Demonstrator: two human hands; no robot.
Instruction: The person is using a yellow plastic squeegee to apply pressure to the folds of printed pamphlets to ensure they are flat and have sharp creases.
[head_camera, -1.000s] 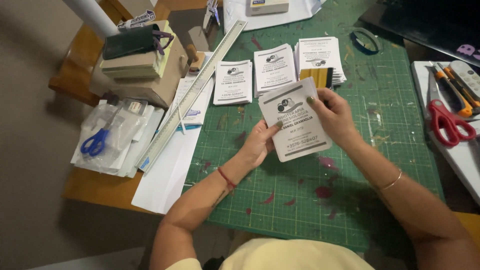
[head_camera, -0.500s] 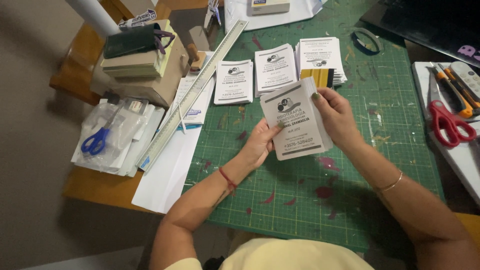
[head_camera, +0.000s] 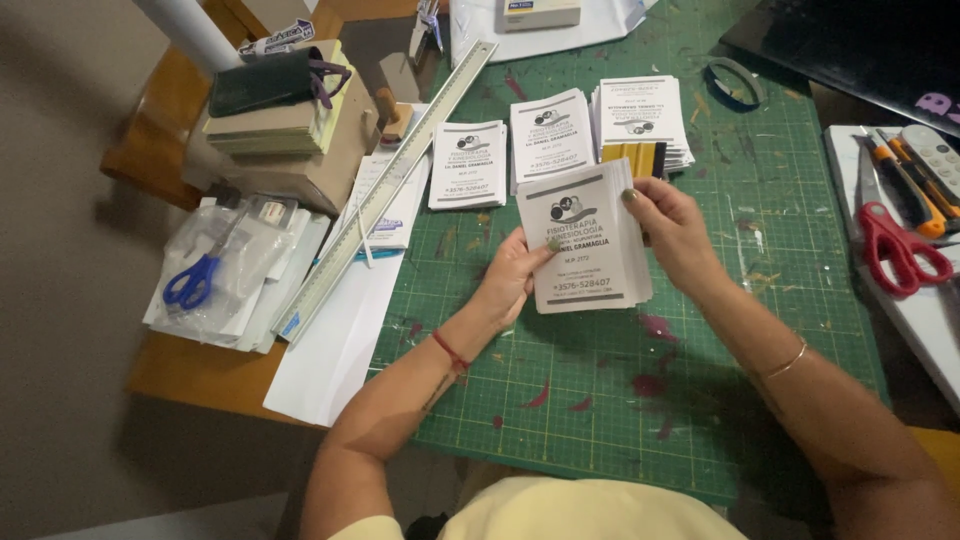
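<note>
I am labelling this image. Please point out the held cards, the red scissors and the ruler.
cards (head_camera: 585, 245), head view, middle of the top card.
red scissors (head_camera: 895, 245), head view, handles.
ruler (head_camera: 400, 180), head view, mid-length.

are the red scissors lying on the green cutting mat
No, the red scissors lie on a white board at the right, off the edge of the green cutting mat.

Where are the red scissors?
In the head view, the red scissors lie at the far right, on a white board beside the green cutting mat, next to an orange-handled tool.
</note>
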